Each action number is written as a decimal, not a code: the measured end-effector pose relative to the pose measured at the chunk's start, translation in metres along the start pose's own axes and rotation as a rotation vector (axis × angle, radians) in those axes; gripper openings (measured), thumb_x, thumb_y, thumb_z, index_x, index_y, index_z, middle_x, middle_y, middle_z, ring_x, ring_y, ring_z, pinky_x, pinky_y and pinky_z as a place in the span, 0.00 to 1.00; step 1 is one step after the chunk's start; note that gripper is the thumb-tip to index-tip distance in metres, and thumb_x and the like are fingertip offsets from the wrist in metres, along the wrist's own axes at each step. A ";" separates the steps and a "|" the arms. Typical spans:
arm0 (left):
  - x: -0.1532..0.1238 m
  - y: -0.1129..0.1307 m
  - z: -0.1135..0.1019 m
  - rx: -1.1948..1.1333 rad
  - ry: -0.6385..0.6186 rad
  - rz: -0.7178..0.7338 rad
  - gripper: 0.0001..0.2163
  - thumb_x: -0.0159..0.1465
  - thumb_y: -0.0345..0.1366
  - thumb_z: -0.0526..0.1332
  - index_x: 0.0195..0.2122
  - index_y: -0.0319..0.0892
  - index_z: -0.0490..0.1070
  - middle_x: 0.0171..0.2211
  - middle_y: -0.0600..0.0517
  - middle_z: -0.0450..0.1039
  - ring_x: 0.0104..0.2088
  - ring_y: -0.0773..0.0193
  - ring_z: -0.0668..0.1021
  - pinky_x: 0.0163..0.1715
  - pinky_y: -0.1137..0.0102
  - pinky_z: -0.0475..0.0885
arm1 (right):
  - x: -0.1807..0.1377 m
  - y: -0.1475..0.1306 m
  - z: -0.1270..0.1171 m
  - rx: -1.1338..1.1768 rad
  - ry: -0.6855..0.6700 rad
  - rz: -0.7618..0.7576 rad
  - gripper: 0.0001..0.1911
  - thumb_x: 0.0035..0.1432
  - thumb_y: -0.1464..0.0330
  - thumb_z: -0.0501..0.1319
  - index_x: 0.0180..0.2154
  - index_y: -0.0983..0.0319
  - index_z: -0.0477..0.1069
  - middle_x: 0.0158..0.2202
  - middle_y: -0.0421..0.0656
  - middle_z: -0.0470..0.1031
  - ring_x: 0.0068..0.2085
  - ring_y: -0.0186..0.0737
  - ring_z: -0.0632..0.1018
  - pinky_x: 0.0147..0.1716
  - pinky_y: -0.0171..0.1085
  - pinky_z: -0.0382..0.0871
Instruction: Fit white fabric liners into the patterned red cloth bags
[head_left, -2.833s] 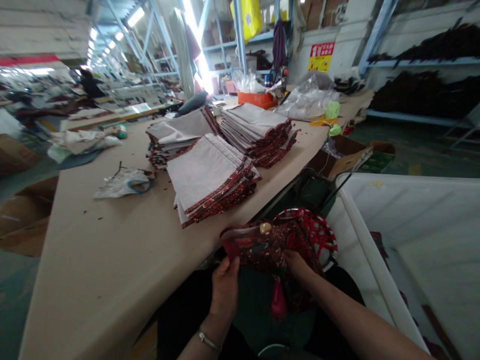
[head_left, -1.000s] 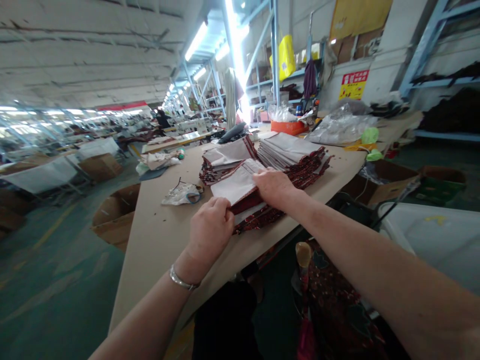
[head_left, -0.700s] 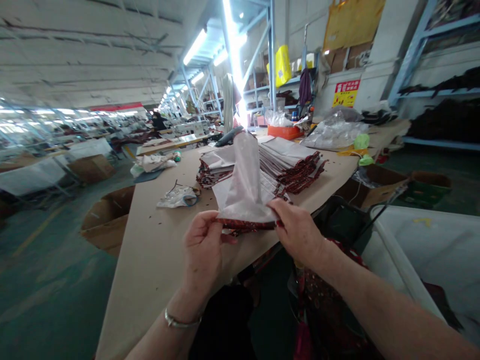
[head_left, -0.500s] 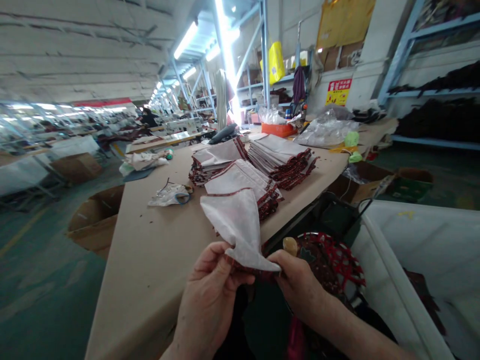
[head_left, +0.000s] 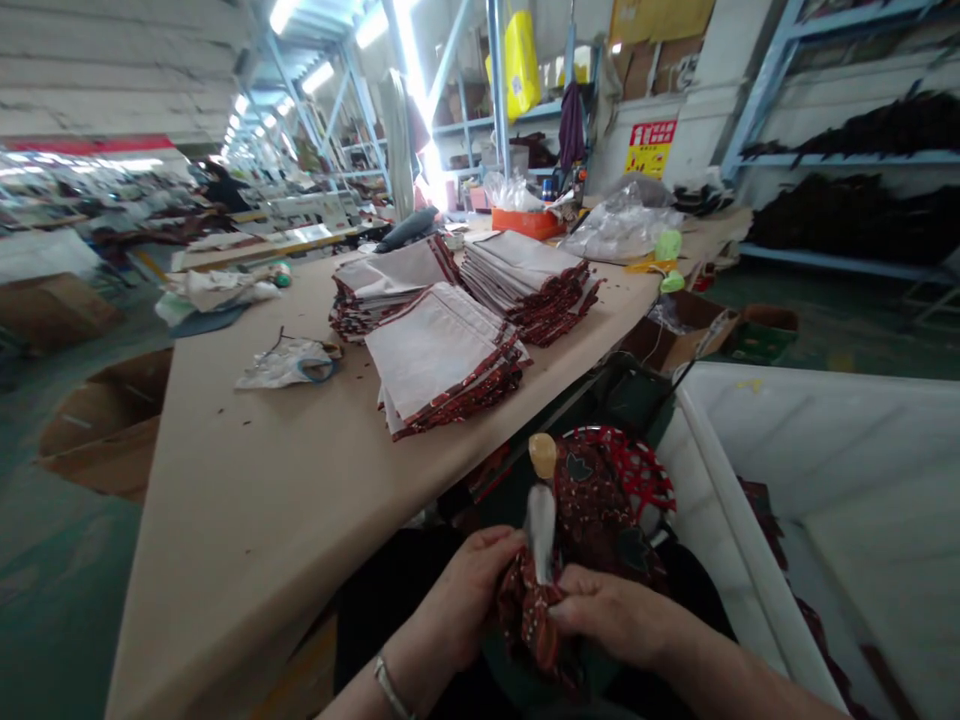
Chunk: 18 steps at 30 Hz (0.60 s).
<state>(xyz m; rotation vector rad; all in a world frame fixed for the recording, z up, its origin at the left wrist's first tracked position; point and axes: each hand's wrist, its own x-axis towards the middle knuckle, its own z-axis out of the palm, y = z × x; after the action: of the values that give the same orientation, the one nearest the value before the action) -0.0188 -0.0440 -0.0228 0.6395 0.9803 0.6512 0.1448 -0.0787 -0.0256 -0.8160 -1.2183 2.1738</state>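
The long tabletop [head_left: 247,500] runs away from the person, and three stacks of flat pouches sit toward its right edge, the nearest stack [head_left: 442,360] lying close to that edge, white lining up. To the right stands a white bin [head_left: 750,480]; between it and the tabletop, a red plastic stool [head_left: 634,470] shows under dark red cloth.

Below the tabletop's near edge, over the lap, both hands work one red patterned pouch [head_left: 529,615] onto an upright rod with a pale knob [head_left: 542,455]. The left hand [head_left: 469,595] is clenched on the pouch's left side; the right hand [head_left: 611,620] pinches its right side, fingers closed on the fabric.

To do this well, I judge the grips should stay level on both sides, so the cloth slides evenly along the rod and the corners push out fully without straining a seam.

The rod's base is hidden by cloth and hands. The pouch's opening and the fingertips underneath cannot be made out, and the wrists are cut off at the frame's bottom.
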 end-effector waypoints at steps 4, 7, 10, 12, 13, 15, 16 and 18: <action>0.020 -0.013 0.002 -0.035 -0.087 -0.017 0.21 0.45 0.49 0.73 0.20 0.38 0.66 0.16 0.57 0.64 0.16 0.74 0.65 0.18 0.77 0.57 | -0.023 -0.017 -0.022 -0.088 -0.079 -0.016 0.10 0.51 0.64 0.60 0.29 0.64 0.77 0.25 0.40 0.75 0.28 0.34 0.74 0.34 0.32 0.68; 0.022 0.013 0.019 -0.108 -0.230 0.023 0.20 0.44 0.47 0.75 0.24 0.36 0.71 0.20 0.54 0.69 0.18 0.73 0.68 0.20 0.77 0.62 | -0.025 -0.047 -0.047 -0.025 0.128 -0.131 0.16 0.57 0.57 0.58 0.35 0.61 0.76 0.32 0.43 0.78 0.37 0.40 0.78 0.39 0.38 0.71; 0.037 0.054 0.031 -0.211 -0.233 0.127 0.13 0.50 0.37 0.72 0.31 0.36 0.74 0.25 0.51 0.73 0.22 0.70 0.73 0.23 0.75 0.68 | -0.003 -0.082 -0.069 0.196 0.330 -0.195 0.20 0.63 0.56 0.50 0.37 0.62 0.74 0.34 0.45 0.79 0.38 0.42 0.79 0.41 0.45 0.73; 0.059 0.072 0.032 -0.248 -0.123 0.157 0.06 0.54 0.31 0.66 0.32 0.36 0.73 0.26 0.51 0.72 0.22 0.70 0.73 0.21 0.76 0.68 | 0.020 -0.094 -0.081 0.370 0.448 -0.200 0.16 0.63 0.63 0.51 0.36 0.62 0.74 0.34 0.44 0.80 0.36 0.42 0.80 0.41 0.46 0.73; 0.072 0.075 0.031 -0.246 -0.063 0.151 0.03 0.55 0.30 0.63 0.31 0.36 0.72 0.24 0.52 0.71 0.20 0.71 0.71 0.19 0.77 0.66 | 0.032 -0.094 -0.086 0.422 0.481 -0.190 0.13 0.62 0.66 0.52 0.35 0.63 0.74 0.33 0.44 0.80 0.34 0.41 0.80 0.41 0.45 0.74; 0.097 0.068 0.026 -0.220 0.033 0.110 0.01 0.55 0.28 0.60 0.27 0.37 0.69 0.19 0.55 0.66 0.16 0.73 0.67 0.13 0.79 0.58 | 0.055 -0.084 -0.098 0.462 0.521 -0.163 0.09 0.59 0.70 0.54 0.32 0.64 0.73 0.29 0.44 0.80 0.31 0.40 0.80 0.38 0.43 0.75; 0.108 0.061 0.023 -0.207 0.063 0.098 0.02 0.54 0.29 0.60 0.25 0.38 0.67 0.17 0.57 0.63 0.15 0.73 0.64 0.12 0.79 0.54 | 0.065 -0.075 -0.103 0.462 0.532 -0.152 0.08 0.58 0.70 0.55 0.30 0.64 0.72 0.27 0.44 0.79 0.29 0.39 0.79 0.37 0.42 0.75; 0.124 0.042 0.020 -0.177 0.108 0.084 0.05 0.53 0.31 0.60 0.23 0.40 0.64 0.16 0.59 0.58 0.14 0.74 0.61 0.11 0.79 0.50 | 0.082 -0.054 -0.113 0.459 0.545 -0.126 0.07 0.57 0.70 0.57 0.28 0.65 0.72 0.23 0.43 0.77 0.25 0.38 0.77 0.33 0.40 0.75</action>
<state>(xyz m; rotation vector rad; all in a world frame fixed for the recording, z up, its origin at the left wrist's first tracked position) 0.0408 0.0713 -0.0502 0.4947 0.9868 0.8436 0.1771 0.0659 -0.0464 -1.0006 -0.4644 1.8426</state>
